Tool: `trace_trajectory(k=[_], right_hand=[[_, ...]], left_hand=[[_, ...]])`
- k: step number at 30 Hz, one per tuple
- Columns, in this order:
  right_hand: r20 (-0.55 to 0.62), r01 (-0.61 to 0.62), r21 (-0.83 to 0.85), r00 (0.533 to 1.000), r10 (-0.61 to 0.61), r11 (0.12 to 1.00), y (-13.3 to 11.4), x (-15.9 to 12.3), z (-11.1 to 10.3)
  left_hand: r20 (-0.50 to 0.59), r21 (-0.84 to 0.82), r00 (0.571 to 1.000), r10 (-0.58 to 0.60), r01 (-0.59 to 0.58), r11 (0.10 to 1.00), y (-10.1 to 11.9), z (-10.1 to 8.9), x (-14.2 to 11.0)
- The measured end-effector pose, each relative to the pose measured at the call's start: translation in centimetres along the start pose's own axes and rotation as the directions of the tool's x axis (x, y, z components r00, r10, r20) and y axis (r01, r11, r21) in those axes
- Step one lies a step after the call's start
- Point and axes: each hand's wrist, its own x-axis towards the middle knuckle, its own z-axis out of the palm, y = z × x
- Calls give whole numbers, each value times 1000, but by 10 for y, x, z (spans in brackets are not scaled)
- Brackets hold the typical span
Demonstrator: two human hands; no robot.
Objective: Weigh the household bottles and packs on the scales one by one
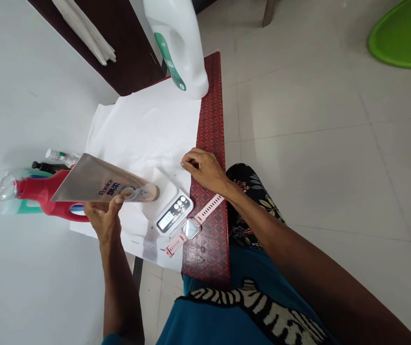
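My left hand (pixel 104 218) grips a silver tube (pixel 100 184) with blue print, held sideways with its cap end over a small white kitchen scale (pixel 171 211). The scale's display is lit. My right hand (pixel 203 167) rests curled on the edge of the white paper (pixel 147 124) beside the scale, fingers bent with nothing seen in them. A pink smartwatch (pixel 193 225) lies flat just in front of the scale.
A red patterned table (pixel 210 120) carries the paper. A large white jug (pixel 178 43) with a green label stands at the far end. A red bottle (pixel 43 194) and small bottles (pixel 59 158) lie at the left. A green object (pixel 405 36) sits on the tiled floor.
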Motion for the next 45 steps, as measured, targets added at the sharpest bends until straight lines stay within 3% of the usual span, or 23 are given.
trace_trajectory(k=[4, 12, 15, 19, 24, 29, 34, 39, 45], right_hand=[[-1, -8, 4, 1000, 8, 1000, 0, 0, -1], [1, -11, 5, 1000, 11, 1000, 0, 1, -1], [5, -11, 1, 1000, 11, 1000, 0, 1, -1], [-1, 3, -1, 1000, -3, 1000, 0, 1, -1], [-11, 27, -2, 1000, -27, 1000, 2, 2, 1], [-7, 44, -7, 999, -44, 999, 3, 2, 1], [-8, 40, -5, 999, -40, 999, 4, 2, 1], [-17, 46, 19, 999, -45, 999, 4, 3, 3], [-28, 38, 40, 999, -37, 998, 2, 4, 2]], left_hand=[[30, 40, 999, -27, 26, 999, 2, 4, 0], [-90, -9, 996, -14, 13, 1000, 3, 14, 5], [-223, -93, 975, 22, -44, 995, 7, 17, 22], [-403, -183, 914, 54, -138, 973, -1, 18, 66], [-325, 61, 944, 50, -32, 998, -42, 26, 119], [-314, 180, 949, -3, 63, 982, -70, 45, 143], [-369, 253, 928, -44, 146, 956, -80, 53, 158], [-440, 215, 895, -75, 186, 959, -88, 60, 174], [-344, 242, 939, -13, 102, 965, -85, 62, 167]])
